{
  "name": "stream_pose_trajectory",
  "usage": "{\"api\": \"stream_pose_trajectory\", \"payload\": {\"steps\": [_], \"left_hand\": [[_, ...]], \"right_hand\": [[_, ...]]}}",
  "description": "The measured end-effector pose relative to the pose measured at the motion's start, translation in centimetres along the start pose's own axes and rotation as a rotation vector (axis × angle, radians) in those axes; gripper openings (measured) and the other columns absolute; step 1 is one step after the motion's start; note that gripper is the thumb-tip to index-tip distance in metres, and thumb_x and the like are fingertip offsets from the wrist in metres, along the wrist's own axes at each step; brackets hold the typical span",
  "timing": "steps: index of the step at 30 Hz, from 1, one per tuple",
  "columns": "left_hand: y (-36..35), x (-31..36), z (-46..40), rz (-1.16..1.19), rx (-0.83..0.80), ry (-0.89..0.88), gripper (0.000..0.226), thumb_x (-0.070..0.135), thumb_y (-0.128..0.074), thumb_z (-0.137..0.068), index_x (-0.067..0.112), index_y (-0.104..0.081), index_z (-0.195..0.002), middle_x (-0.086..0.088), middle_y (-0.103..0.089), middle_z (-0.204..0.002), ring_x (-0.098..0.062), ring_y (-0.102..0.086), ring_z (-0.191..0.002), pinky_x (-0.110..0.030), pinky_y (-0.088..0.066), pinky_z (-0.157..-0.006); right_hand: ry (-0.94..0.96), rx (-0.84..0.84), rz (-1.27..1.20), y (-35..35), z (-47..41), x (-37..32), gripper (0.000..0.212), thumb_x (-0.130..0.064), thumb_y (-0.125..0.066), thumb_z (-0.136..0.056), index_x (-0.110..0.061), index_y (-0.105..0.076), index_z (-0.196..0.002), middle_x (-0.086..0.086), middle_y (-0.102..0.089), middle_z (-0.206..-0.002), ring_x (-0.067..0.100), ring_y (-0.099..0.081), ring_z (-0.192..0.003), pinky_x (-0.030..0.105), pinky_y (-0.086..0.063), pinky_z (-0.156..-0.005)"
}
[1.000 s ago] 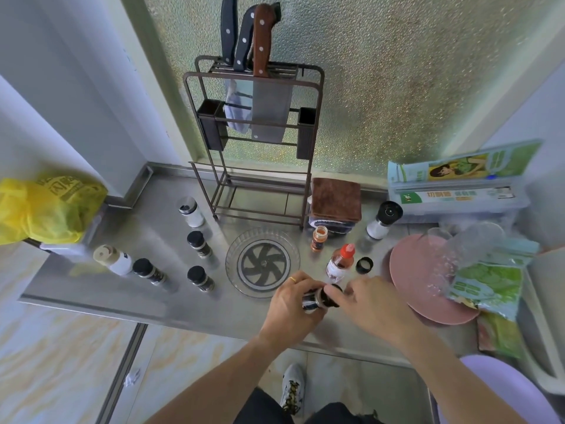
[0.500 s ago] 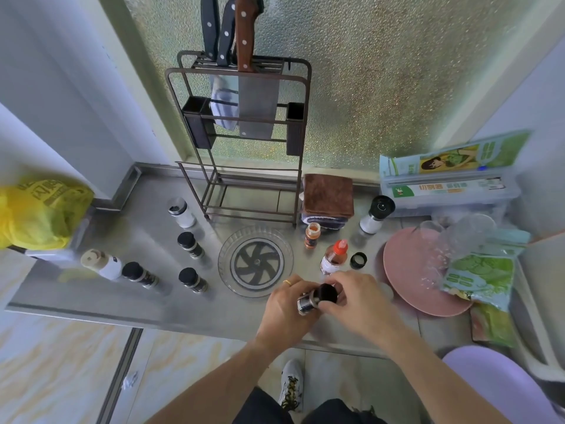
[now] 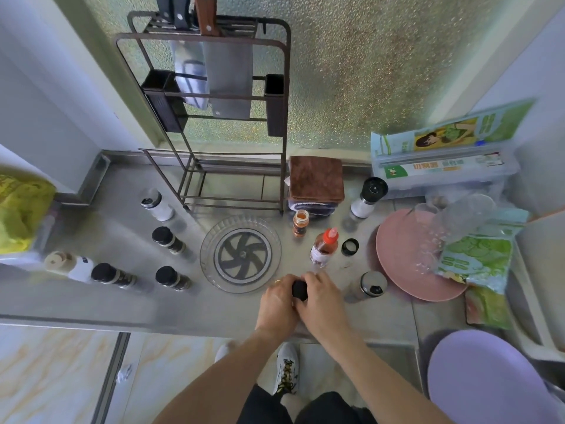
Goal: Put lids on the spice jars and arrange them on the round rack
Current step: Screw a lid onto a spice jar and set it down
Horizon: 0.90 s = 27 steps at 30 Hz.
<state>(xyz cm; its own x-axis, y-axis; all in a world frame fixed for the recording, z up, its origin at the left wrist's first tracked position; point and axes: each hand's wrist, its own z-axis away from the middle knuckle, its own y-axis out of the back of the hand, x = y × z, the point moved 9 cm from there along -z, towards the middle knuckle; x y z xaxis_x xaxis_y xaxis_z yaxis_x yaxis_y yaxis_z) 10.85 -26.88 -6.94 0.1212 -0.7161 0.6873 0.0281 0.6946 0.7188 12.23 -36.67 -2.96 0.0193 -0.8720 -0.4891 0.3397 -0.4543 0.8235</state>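
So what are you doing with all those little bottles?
Both hands are on one spice jar at the counter's front edge: the left hand holds it and the right hand is on its black lid. The round rack has nothing on it yet. Capped jars stand to its left. To its right, a small orange jar is open, and a loose black lid lies near it.

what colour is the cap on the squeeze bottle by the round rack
Red-orange, on the squeeze bottle's cap, clearest in the head view.
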Motion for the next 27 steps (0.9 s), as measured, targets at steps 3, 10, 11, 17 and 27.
{"api": "stream_pose_trajectory", "payload": {"steps": [3, 10, 11, 17, 27], "left_hand": [[-0.8, -0.6, -0.3, 0.007, -0.026, 0.000, 0.024, 0.018, -0.067, -0.076, 0.019, -0.062, -0.099, 0.004, -0.067, -0.083, -0.016, -0.063, -0.071, -0.024, -0.045, -0.061], [-0.4, -1.3, -0.3, -0.081, -0.221, 0.024, 0.071, -0.008, -0.057, -0.079, 0.020, -0.042, -0.142, -0.002, -0.058, -0.132, -0.022, -0.056, -0.121, -0.026, -0.044, -0.099], [0.5, -1.2, -1.0, -0.086, -0.202, 0.039, 0.071, -0.009, -0.055, -0.079, 0.022, -0.043, -0.142, -0.002, -0.056, -0.135, -0.022, -0.054, -0.124, -0.029, -0.044, -0.101], [4.6, 1.4, -9.0, -0.132, -0.029, 0.000, 0.060, 0.005, -0.060, -0.090, 0.024, -0.043, -0.143, -0.007, -0.050, -0.139, -0.029, -0.055, -0.121, -0.037, -0.048, -0.097], [0.4, 2.6, -16.3, -0.370, -0.203, -0.105, 0.056, 0.001, -0.054, -0.091, 0.025, -0.044, -0.141, -0.014, -0.049, -0.140, -0.036, -0.061, -0.115, -0.047, -0.055, -0.090]], "right_hand": [[-0.002, -0.021, -0.038, -0.4, 0.0, 0.4, 0.038, -0.028, -0.070, -0.087, -0.017, -0.058, -0.122, 0.005, -0.057, -0.113, 0.029, -0.064, -0.101, 0.036, -0.050, -0.085], [-0.030, 0.010, -0.045, 3.3, 0.0, 4.0, 0.043, -0.034, -0.065, -0.091, -0.022, -0.055, -0.132, 0.000, -0.057, -0.123, 0.021, -0.066, -0.100, 0.036, -0.053, -0.088], [-0.041, 0.053, -0.010, 4.5, -0.8, 5.2, 0.039, -0.028, -0.066, -0.090, -0.020, -0.058, -0.127, 0.003, -0.059, -0.119, 0.025, -0.067, -0.096, 0.040, -0.053, -0.086], [-0.057, 0.055, 0.239, 8.5, -8.0, 8.7, 0.037, -0.013, -0.062, -0.090, -0.020, -0.057, -0.126, 0.006, -0.059, -0.119, 0.030, -0.062, -0.102, 0.037, -0.048, -0.078], [0.015, -0.203, 0.593, 2.4, -14.2, 10.3, 0.041, -0.005, -0.061, -0.090, -0.016, -0.051, -0.129, 0.012, -0.051, -0.123, 0.034, -0.060, -0.106, 0.040, -0.053, -0.077]]}}
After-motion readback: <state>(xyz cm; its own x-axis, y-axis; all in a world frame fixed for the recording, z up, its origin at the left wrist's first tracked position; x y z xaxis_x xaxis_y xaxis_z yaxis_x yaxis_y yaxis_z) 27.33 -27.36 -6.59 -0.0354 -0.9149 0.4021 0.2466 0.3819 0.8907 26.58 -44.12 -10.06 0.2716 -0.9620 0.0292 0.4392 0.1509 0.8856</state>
